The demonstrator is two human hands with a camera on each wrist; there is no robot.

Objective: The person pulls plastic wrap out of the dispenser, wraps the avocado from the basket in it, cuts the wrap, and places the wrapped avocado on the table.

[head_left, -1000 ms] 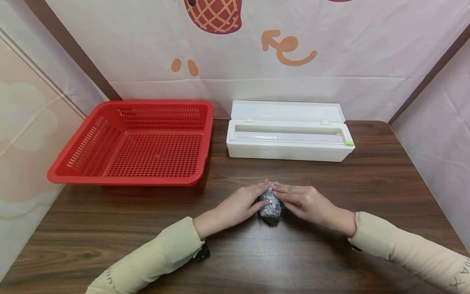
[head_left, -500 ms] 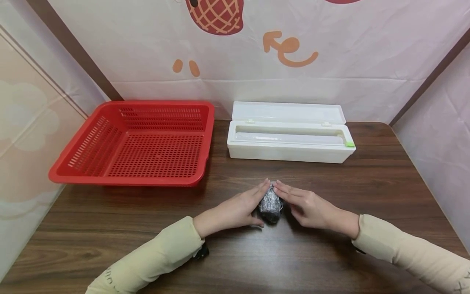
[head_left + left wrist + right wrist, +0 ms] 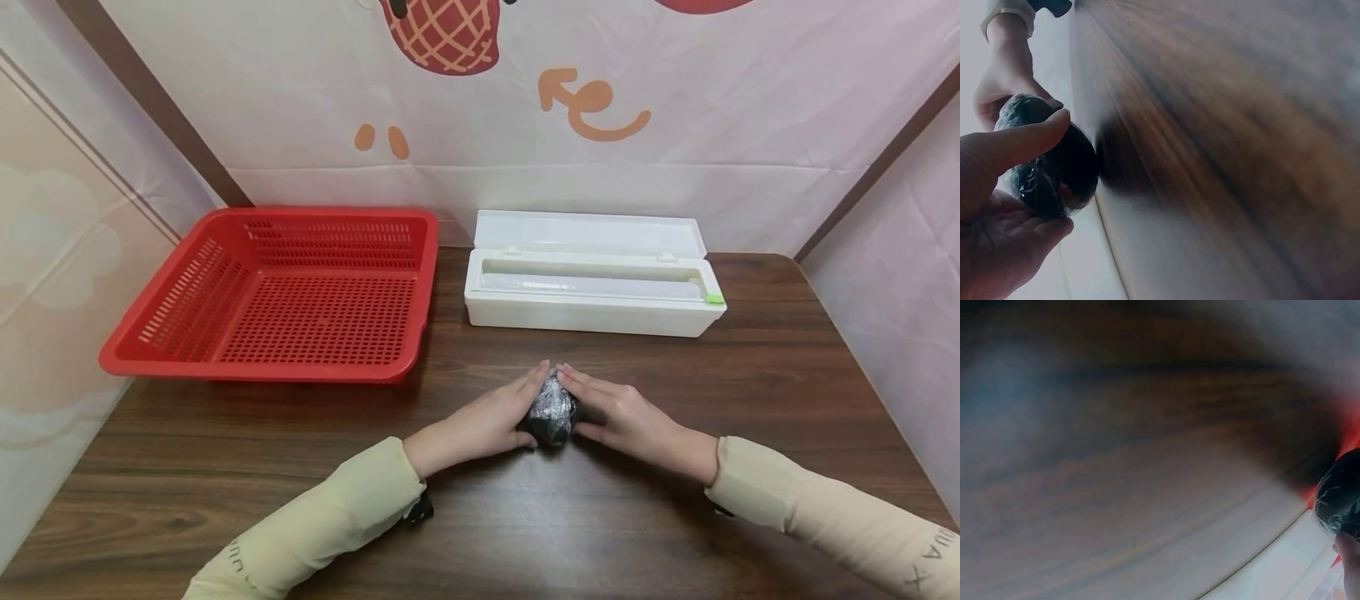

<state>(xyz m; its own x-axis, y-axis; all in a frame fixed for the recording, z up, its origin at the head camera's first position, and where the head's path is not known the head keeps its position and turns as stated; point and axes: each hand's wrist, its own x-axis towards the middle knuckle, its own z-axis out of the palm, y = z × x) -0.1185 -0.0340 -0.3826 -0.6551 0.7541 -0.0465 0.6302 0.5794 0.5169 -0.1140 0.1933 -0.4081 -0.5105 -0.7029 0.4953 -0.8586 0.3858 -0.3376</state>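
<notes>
Near the middle of the table, a dark rounded thing wrapped in shiny clear film (image 3: 553,410) sits between both hands. My left hand (image 3: 483,423) holds it from the left, fingers along its far side and thumb at its near side. In the left wrist view, the thumb and fingers of that left hand (image 3: 1007,159) lie round the wrapped dark thing (image 3: 1054,159). From the right, my right hand (image 3: 637,419) holds it with fingers at the top and thumb lower down. Only a bit of the right hand (image 3: 1349,559) shows in the right wrist view.
A red plastic basket (image 3: 318,371) with slotted sides stands at the back left of the wooden table (image 3: 247,454). Behind the hands is a white cling film dispenser (image 3: 592,317), lid up, a roll inside and a green tab at its right end.
My left thumb has left the top of the wrapped thing and lies at its near left side. The right thumb has shifted against its right side. The thing has tilted slightly between the hands.
</notes>
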